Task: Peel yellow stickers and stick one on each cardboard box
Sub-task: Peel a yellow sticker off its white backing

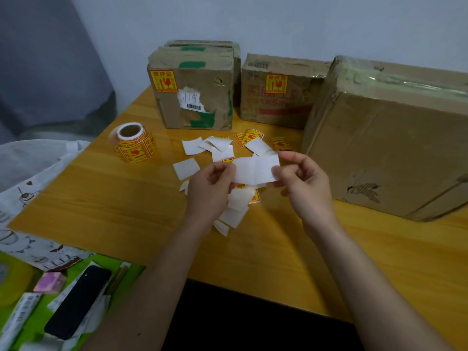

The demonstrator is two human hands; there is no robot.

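We held a white strip of backing paper (255,169) above the middle of the surface (114,198), white side up, its long axis running left to right between our two hands. The left hand (211,184) pinched its left end and the right hand (302,179) pinched its right end, each grip narrow and closed on the paper. Whether a sticker clung to the underside we could not tell.

Just beyond and under the strip lay a scatter of white backing scraps (192,145) and a few loose yellow stickers (279,143). The sticker roll (133,143) stood toward the left edge, nearer the left hand.

Along the far edge stood the boxes. The left box (195,97) and the middle box (276,95) each already carried a yellow sticker. The big box (379,143) at the far right showed none on the faces we could see, and it lay to the right of the strip, closest to the right hand, so we judged the next sticker belonged there.
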